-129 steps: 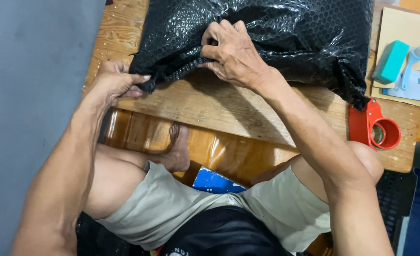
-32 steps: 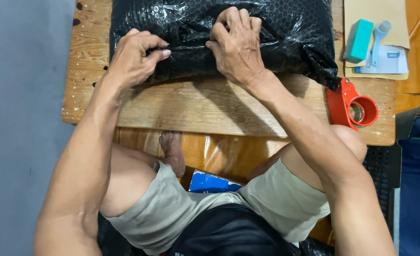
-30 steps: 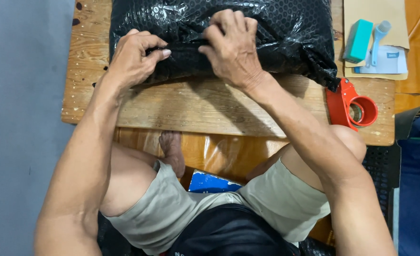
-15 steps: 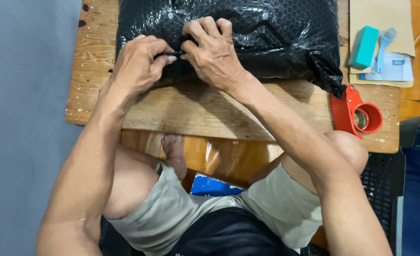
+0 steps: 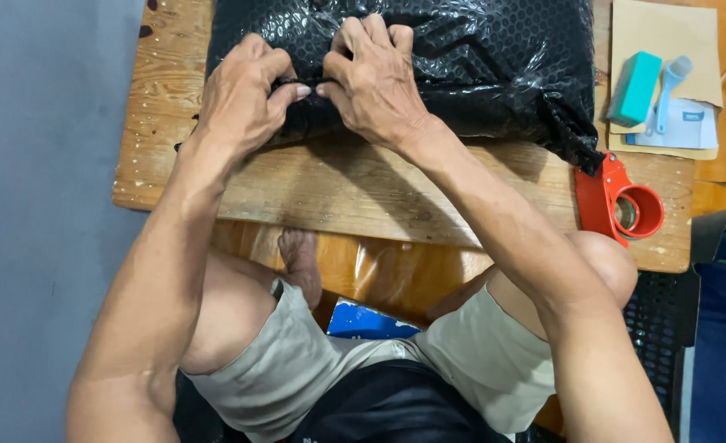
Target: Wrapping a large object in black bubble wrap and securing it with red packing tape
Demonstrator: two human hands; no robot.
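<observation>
A bulky parcel wrapped in black bubble wrap (image 5: 494, 57) lies on a low wooden table (image 5: 355, 193). My left hand (image 5: 244, 94) pinches the wrap's near edge on the left. Close beside it, my right hand (image 5: 371, 78) grips the same fold, thumbs almost touching. Both hands press the gathered wrap down against the parcel's near side. The wrap's right end is bunched into a tail near the table's right part.
A red tape dispenser (image 5: 621, 201) sits at the table's right edge. Behind it lie a teal block (image 5: 635, 88), a light blue tool (image 5: 670, 90) and brown envelopes (image 5: 666, 33). My bare legs and foot are under the table, a grey wall is at left.
My left hand has come in from the parcel's left corner to its near edge. My right hand slid left to meet it, and both now pinch the same fold.
</observation>
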